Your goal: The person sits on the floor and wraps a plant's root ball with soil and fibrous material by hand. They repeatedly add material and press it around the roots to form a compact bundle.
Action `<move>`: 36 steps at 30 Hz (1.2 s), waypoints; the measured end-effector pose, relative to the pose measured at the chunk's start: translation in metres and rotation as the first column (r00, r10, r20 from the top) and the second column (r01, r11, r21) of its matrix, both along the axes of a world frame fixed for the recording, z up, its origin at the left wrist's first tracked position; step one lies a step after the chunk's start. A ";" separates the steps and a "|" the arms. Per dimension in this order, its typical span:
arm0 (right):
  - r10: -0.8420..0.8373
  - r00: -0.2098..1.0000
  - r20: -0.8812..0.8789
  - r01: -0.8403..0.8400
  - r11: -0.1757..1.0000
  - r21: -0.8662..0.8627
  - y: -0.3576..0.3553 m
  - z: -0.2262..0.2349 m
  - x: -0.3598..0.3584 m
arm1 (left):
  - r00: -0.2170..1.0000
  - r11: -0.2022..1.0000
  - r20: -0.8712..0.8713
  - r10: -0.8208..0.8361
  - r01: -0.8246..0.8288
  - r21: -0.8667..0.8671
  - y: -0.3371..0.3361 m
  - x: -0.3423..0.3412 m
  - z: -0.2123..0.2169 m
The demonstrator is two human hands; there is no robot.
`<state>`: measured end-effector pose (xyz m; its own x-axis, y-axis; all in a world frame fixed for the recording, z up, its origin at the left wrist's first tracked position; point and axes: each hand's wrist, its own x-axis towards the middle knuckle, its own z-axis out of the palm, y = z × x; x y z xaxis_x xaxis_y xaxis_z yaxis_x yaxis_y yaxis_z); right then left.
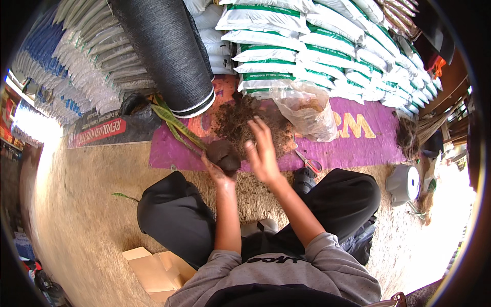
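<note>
My left hand [219, 173] is wrapped round a dark, rounded lump of soil [223, 155], which looks like the root ball of a snake plant. Long green leaves with yellow edges [176, 124] slant away from it to the upper left. Just right of the lump, my right hand [264, 158] is raised with its fingers apart and nothing in it. Beyond both hands a heap of loose dark soil [238, 118] lies on a purple printed sheet [179, 156]. Where the leaves join the lump is partly hidden.
Scissors [310, 162] and a clear plastic bag [312, 115] lie to the right. A black bag [140, 113] and a large black mesh roll [163, 51] stand left. Stacked white-green sacks [268, 53] line the back. A cardboard box [153, 271] sits by my left knee.
</note>
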<state>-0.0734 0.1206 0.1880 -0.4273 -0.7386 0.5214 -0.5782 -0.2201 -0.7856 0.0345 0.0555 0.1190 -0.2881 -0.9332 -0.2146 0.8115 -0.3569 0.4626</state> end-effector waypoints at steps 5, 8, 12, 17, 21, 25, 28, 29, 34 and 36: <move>0.105 0.940 -0.326 -0.103 0.994 0.022 -0.004 -0.007 0.016 | 0.990 0.989 0.026 -0.142 0.143 -0.043 0.026 -0.026 0.029; 0.073 0.954 -0.291 -0.060 0.997 0.052 -0.003 -0.010 0.014 | 0.956 0.958 -0.067 -0.286 0.285 -0.027 0.023 -0.023 0.027; 0.016 0.977 -0.213 0.002 0.996 0.084 0.003 -0.003 0.014 | 0.960 0.964 0.084 -0.265 0.264 0.027 0.019 -0.017 0.020; -0.029 0.984 0.175 0.036 0.999 -0.039 -0.003 -0.017 0.005 | 0.963 0.979 0.210 -0.170 0.190 -0.079 0.023 -0.022 0.040; 0.098 0.625 0.775 -0.018 0.994 -0.111 -0.001 -0.015 -0.004 | 0.938 0.973 0.339 -0.078 0.145 -0.177 0.030 -0.025 0.052; 0.150 0.534 0.832 -0.006 0.985 -0.174 -0.001 -0.009 0.006 | 0.935 0.978 0.354 0.008 0.066 -0.197 0.032 -0.038 0.048; 0.049 0.803 0.594 0.027 0.993 -0.119 0.003 -0.007 0.019 | 0.957 0.989 0.282 -0.066 0.101 -0.110 0.043 -0.041 0.056; -0.020 0.934 0.358 0.050 0.996 -0.076 0.003 -0.010 0.015 | 0.966 0.987 0.241 -0.088 0.117 -0.108 0.044 -0.037 0.055; -0.215 0.964 -0.156 0.201 0.974 -0.102 0.010 0.004 0.013 | 0.991 0.994 0.081 -0.102 0.099 0.039 0.041 -0.037 0.058; -0.149 0.962 -0.228 0.129 0.987 -0.101 0.010 0.010 0.014 | 0.990 0.990 0.049 -0.132 0.129 0.057 0.036 -0.034 0.048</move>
<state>-0.0596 0.1309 0.1982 -0.3808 -0.6299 0.6769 -0.7734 -0.1842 -0.6065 0.0004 0.0920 0.1669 -0.3937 -0.8750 -0.2818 0.7312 -0.4839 0.4808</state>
